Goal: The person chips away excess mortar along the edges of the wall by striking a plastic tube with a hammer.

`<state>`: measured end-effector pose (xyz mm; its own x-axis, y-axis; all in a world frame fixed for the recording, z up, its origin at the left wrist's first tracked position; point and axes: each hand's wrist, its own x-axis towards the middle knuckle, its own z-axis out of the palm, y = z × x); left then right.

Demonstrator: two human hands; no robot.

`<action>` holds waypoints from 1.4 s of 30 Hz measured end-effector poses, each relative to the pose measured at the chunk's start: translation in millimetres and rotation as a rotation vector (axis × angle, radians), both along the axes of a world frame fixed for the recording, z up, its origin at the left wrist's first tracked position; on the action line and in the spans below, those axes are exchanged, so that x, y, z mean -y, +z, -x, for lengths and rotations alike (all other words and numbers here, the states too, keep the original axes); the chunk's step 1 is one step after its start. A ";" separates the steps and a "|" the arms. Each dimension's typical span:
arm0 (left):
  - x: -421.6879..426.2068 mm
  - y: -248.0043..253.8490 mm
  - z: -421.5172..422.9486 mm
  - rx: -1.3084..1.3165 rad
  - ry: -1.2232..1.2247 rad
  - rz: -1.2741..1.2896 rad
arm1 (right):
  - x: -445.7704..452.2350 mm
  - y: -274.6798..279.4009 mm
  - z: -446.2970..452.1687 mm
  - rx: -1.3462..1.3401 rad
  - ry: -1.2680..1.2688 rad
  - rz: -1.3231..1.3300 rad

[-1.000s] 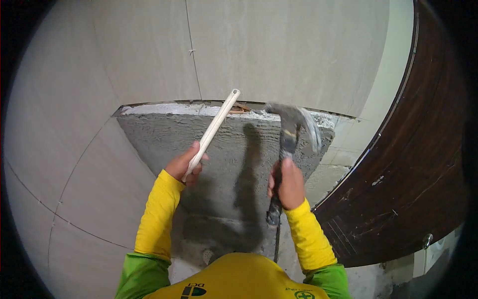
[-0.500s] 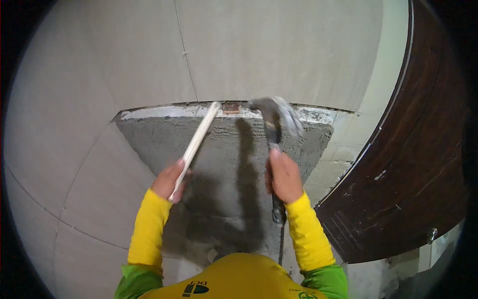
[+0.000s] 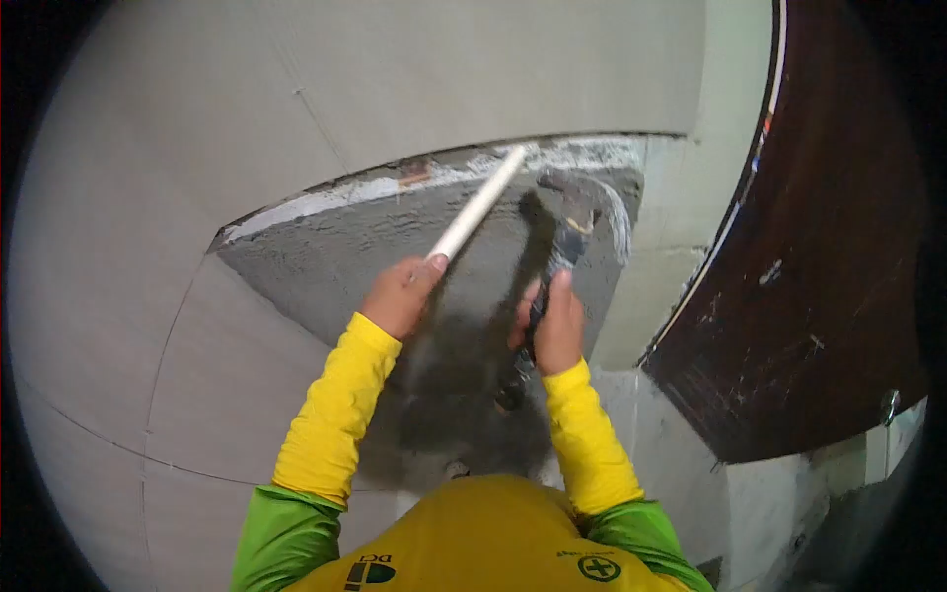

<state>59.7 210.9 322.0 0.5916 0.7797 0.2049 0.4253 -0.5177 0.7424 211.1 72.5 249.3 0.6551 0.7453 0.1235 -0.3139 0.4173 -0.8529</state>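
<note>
My left hand (image 3: pixel 402 294) is closed round the lower end of a pale, slim rod (image 3: pixel 478 207). The rod slants up to the right, its tip over the white strip (image 3: pixel 316 201) along the top of the grey cement surface (image 3: pixel 326 261). In my right hand (image 3: pixel 554 321) is a claw hammer (image 3: pixel 572 222) with a dark, wrapped handle, its head up and to the right of my left hand. Hammer head and rod are apart. A small reddish-brown patch (image 3: pixel 414 174) shows in the white strip, left of the rod.
Large pale tiles (image 3: pixel 473 69) border the cement above, and more tiles (image 3: pixel 227 365) lie at the left. A dark brown door-like panel (image 3: pixel 819 266) with scuffs and a metal knob (image 3: pixel 890 406) fills the right side.
The view has shifted and turned. The rod has moved right along the white strip, away from the reddish-brown patch, and my left hand has come nearer the hammer. Both hands keep their hold.
</note>
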 end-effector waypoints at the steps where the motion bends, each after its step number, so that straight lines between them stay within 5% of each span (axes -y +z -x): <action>1: 1.9 -0.7 -2.5 -0.027 -0.008 0.010 | -6.9 -7.1 -2.1 -0.001 -0.039 -0.015; 5: -3.5 -3.1 1.1 -0.003 0.115 0.107 | -40.5 -36.2 -9.0 0.344 -0.277 0.016; 7: -4.8 -4.1 4.3 -0.002 0.117 0.148 | -28.9 -1.4 -3.6 -0.144 -0.044 -0.167; 23: -1.1 13.4 -3.8 -0.002 0.144 0.129 | -68.1 19.3 2.4 -0.298 -0.236 -0.320; 26: 0.1 13.7 -2.8 -0.014 0.144 0.104 | -75.2 11.2 -7.1 -0.125 0.047 -0.079; 30: -4.2 10.0 -0.1 -0.017 0.145 0.079 | -65.8 6.1 0.5 -0.164 0.043 -0.109; 33: -11.4 1.7 1.0 0.031 0.136 0.118 | -74.8 6.4 9.5 -0.216 -0.227 -0.332; 35: -9.7 1.4 0.4 0.057 0.127 0.139 | -72.8 11.5 -0.4 -0.047 -0.045 -0.099; 39: -7.2 5.4 -0.2 0.021 0.154 0.125 | -54.8 20.2 -14.7 -0.151 0.121 -0.015; 42: -1.1 10.1 -2.1 0.007 0.179 0.176 | -61.4 16.6 -1.8 -0.261 -0.068 -0.234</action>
